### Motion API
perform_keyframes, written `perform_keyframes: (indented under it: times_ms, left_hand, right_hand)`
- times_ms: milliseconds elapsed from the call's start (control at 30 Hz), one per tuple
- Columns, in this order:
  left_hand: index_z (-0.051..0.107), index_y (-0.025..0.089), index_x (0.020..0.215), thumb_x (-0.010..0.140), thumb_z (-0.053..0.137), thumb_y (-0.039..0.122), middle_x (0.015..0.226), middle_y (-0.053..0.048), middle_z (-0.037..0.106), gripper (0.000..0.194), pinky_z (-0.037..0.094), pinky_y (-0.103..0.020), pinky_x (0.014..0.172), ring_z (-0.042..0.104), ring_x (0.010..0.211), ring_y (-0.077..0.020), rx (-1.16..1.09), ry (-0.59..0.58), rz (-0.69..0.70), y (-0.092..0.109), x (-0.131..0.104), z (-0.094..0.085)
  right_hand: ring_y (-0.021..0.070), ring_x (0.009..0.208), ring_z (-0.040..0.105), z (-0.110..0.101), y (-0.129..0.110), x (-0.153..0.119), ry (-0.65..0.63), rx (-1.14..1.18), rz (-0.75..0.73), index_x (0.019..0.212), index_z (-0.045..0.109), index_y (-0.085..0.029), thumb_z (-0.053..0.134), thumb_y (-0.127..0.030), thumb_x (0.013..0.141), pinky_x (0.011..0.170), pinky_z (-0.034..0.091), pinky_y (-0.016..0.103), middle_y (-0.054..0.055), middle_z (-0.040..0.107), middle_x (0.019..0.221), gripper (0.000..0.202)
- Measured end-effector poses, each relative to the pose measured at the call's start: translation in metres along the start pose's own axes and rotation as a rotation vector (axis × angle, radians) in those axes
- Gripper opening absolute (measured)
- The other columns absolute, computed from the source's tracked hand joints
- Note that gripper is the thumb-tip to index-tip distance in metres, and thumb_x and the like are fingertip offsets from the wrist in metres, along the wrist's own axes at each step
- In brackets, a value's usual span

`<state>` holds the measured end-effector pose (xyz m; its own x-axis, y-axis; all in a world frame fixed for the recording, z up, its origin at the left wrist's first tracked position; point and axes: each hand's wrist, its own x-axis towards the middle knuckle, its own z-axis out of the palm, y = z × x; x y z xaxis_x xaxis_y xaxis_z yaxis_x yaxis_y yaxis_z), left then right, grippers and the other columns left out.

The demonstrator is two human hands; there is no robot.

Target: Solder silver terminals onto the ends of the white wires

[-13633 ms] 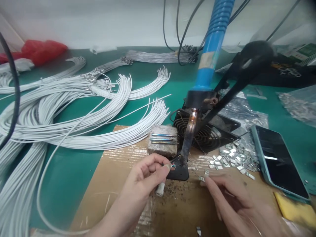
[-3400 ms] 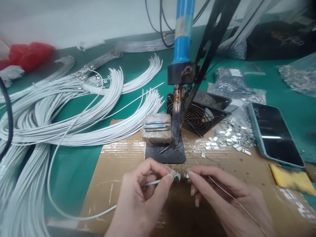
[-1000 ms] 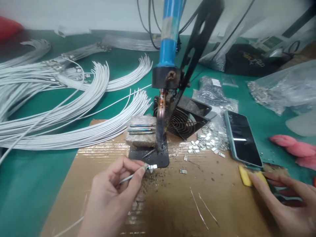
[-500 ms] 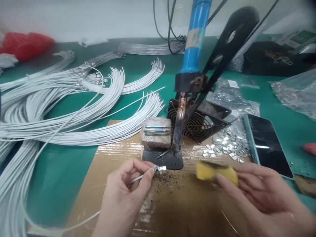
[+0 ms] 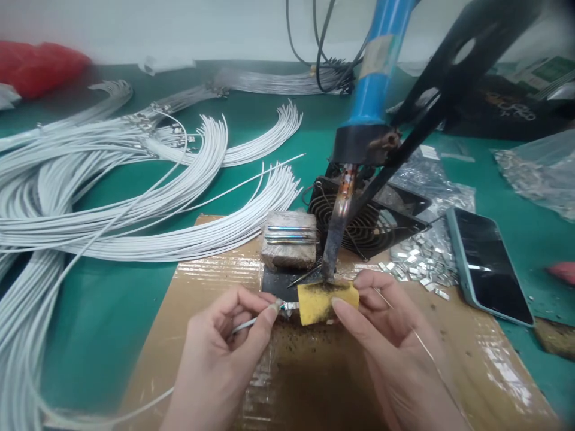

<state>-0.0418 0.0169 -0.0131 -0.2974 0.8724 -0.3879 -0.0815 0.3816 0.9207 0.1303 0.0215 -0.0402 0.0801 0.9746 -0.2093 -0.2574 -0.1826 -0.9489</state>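
While left hand (image 5: pixel 224 344) pinches cable (image 5: pixel 245 325) | sponge (image 5: pixel 326 302) in right hand (image 5: pixel 395 347), touching iron tip (image 5: pixel 330 272)

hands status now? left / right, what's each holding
Left hand: closed, pinching the white cable near its metal-tipped end.
Right hand: closed, holding the yellow sponge against the soldering iron tip.

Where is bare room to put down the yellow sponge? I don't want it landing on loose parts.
Bare brown cardboard lies right of the right hand, below the pile of small silver metal clips and the dark phone. Green mat left of the left hand is also free. It is crowded around the blue-handled soldering iron, black fan and white wire bundles.
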Motion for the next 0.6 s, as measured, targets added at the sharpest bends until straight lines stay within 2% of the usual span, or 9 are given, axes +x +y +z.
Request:
perform_keyframes:
  times_ms: [233, 400, 500, 600]
  left_hand:
    - [0.070, 0.018, 0.068, 0.077, 0.088, 0.031, 0.089, -0.004, 0.082, 0.024, 0.052, -0.015, 0.064, 0.071, 0.072, -0.0125, 0.016, -0.005, -0.001, 0.000, 0.001, -0.004]
    - [0.071, 0.017, 0.075, 0.086, 0.084, 0.036, 0.097, -0.006, 0.082, 0.025, 0.056, -0.018, 0.072, 0.073, 0.081, -0.0149, 0.056, -0.110, 0.011, -0.006, 0.008, -0.016]
    - [0.071, 0.018, 0.076, 0.087, 0.083, 0.035, 0.097, -0.006, 0.082, 0.024, 0.056, -0.018, 0.077, 0.074, 0.085, -0.0157, 0.049, -0.115, 0.028, -0.006, 0.008, -0.018]
    - [0.070, 0.018, 0.073, 0.085, 0.085, 0.034, 0.094, -0.006, 0.082, 0.025, 0.057, -0.019, 0.075, 0.075, 0.083, -0.0169, 0.030, -0.098, 0.025, -0.005, 0.007, -0.017]
  right_hand:
    - [0.0103, 0.086, 0.078, -0.004, -0.001, -0.004, 0.083, -0.071, -0.041, 0.099, 0.068, -0.031, 0.089, -0.030, 0.087, 0.078, 0.060, 0.011, -0.003, 0.081, 0.095, 0.025]
    - [0.0126, 0.082, 0.078, 0.011, -0.016, -0.011, 0.165, -0.110, -0.033, 0.092, 0.070, -0.029, 0.091, -0.035, 0.080, 0.075, 0.062, 0.014, -0.003, 0.081, 0.091, 0.026]
    - [0.0142, 0.082, 0.078, 0.020, -0.023, -0.014, 0.233, -0.112, 0.010, 0.091, 0.070, -0.029, 0.092, -0.040, 0.077, 0.074, 0.062, 0.016, -0.002, 0.080, 0.089, 0.028]
    - [0.0143, 0.086, 0.077, 0.020, -0.021, -0.012, 0.228, -0.150, 0.019, 0.093, 0.068, -0.029, 0.091, -0.041, 0.078, 0.077, 0.063, 0.017, -0.002, 0.080, 0.091, 0.029]
